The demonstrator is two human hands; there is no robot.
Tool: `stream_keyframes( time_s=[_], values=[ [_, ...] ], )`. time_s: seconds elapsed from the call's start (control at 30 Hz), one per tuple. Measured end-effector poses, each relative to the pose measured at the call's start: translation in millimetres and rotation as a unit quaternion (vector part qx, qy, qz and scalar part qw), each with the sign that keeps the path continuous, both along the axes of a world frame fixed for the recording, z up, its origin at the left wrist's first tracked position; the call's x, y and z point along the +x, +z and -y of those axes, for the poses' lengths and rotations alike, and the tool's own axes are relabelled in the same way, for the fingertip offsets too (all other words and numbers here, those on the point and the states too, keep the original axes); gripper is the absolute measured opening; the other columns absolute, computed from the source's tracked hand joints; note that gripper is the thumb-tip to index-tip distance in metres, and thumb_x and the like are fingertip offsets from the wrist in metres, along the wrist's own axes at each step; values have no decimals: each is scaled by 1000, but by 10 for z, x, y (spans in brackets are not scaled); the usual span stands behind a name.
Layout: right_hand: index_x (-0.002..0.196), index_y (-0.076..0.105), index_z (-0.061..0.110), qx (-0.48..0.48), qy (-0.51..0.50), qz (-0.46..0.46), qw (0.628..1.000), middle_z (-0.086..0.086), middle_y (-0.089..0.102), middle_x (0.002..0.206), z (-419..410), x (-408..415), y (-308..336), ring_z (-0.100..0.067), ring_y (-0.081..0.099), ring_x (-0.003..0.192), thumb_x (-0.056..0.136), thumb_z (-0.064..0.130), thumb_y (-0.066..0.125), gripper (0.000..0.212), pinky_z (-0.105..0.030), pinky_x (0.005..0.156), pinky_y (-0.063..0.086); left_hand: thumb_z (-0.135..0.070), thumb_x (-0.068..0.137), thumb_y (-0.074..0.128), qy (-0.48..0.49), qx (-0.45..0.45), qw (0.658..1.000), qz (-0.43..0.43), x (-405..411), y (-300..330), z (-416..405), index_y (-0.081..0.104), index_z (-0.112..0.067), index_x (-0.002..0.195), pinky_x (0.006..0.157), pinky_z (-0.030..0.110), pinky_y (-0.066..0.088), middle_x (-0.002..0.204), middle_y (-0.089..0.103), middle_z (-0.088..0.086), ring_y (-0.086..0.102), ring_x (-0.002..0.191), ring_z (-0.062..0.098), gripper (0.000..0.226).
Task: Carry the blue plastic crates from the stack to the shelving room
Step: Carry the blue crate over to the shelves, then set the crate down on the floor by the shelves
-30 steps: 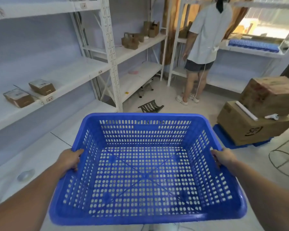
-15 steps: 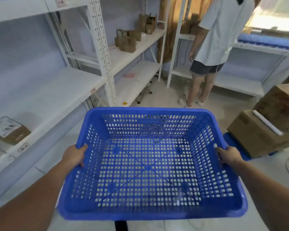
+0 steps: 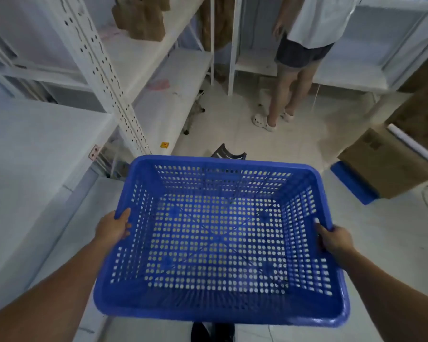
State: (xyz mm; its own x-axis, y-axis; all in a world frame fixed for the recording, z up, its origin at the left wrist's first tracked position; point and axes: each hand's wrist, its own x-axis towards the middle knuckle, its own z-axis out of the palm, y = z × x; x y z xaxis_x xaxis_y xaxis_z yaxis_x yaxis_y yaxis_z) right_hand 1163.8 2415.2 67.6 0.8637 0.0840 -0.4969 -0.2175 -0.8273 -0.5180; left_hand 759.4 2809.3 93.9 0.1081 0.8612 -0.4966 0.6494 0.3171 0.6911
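Observation:
An empty blue perforated plastic crate [image 3: 218,309] hangs level in front of me above the pale floor. My left hand [image 3: 113,228] grips its left rim, thumb over the edge. On the opposite side my right hand [image 3: 334,239] holds the right rim the same way. Both forearms reach in from the bottom corners. Through the crate's holes the floor shows.
White metal shelving [image 3: 92,58] runs along the left, with brown paper bags [image 3: 140,21] on an upper shelf. A person [image 3: 299,55] stands ahead at more shelving. Cardboard boxes [image 3: 391,159] on a blue pallet sit at the right. A small black object [image 3: 229,154] lies on the floor beyond the crate.
I have moved forward into the room with the crate; the view tilts further down, the shelves and the person are closer, and both hands keep their grip.

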Motion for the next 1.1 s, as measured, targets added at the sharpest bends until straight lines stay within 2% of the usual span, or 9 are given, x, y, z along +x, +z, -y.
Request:
stream_keyframes(
  time_s=[0.2,0.3,0.43,0.57,0.77,0.87,0.93,1.0,1.1],
  values=[
    [80,69,-7,8,-46,-64,997,-23,69,72,-570,87,-1219,-31,61,61,93,39,64,48,-35,60,46,-27,105,49,-22,-16,999,-22,316,-1332,-592,57,-7,105,73,40,45,94,63,17,57,74,28,22],
    [85,64,-3,26,-82,-104,991,-19,63,71,-739,29,-1945,-31,57,61,96,26,62,32,-40,64,49,-20,106,45,-22,-51,998,-38,324,-2157,-788,55,-7,110,76,40,49,102,61,17,58,84,28,17],
    [97,60,-4,42,-116,-137,983,-15,57,74,-765,-109,-2866,-27,51,60,98,18,58,22,-37,59,45,-13,107,41,-38,-81,995,-44,287,-3202,-977,59,-2,117,67,36,47,96,60,16,55,71,24,24],
    [101,59,-3,44,-146,-132,979,-16,57,80,-729,-281,-3661,-27,51,64,100,18,56,21,-35,59,43,-14,107,41,-45,-91,994,-27,317,-4032,-1115,57,-6,131,93,50,52,110,64,16,61,94,30,30],
    [108,61,1,53,-182,-123,974,-21,68,97,-647,-421,-4507,-31,63,81,99,25,57,26,-59,84,54,-8,108,36,-87,-104,991,-16,446,-4851,-1219,53,-14,139,87,49,49,108,61,17,57,92,31,36],
    [122,61,-3,29,-166,-87,982,-16,66,100,-663,-474,-4612,-32,62,85,101,22,51,34,-51,87,52,-9,106,39,-111,-106,988,-26,425,-5034,-1222,55,-16,142,90,56,54,111,67,17,64,94,35,40],
    [136,55,-1,-10,-131,-61,989,-13,63,118,-703,-478,-4517,-36,62,106,101,24,49,43,-44,95,47,-9,101,42,-167,-91,980,-57,451,-4896,-1172,57,-19,138,85,54,58,108,70,11,68,92,34,41],
    [149,42,7,-26,-86,-55,994,-16,56,142,-774,-508,-4238,-39,56,124,101,31,47,54,-45,103,44,-13,98,48,-250,-43,963,-95,502,-4562,-1096,58,-22,125,81,48,58,99,69,1,68,88,27,30],
    [151,39,11,-44,24,-43,998,-19,50,148,-933,-549,-3536,-40,52,129,102,33,47,55,-45,105,41,-22,96,52,-368,5,923,-110,684,-3824,-959,56,-30,113,80,43,57,96,67,-10,67,86,16,19]
  ],
)
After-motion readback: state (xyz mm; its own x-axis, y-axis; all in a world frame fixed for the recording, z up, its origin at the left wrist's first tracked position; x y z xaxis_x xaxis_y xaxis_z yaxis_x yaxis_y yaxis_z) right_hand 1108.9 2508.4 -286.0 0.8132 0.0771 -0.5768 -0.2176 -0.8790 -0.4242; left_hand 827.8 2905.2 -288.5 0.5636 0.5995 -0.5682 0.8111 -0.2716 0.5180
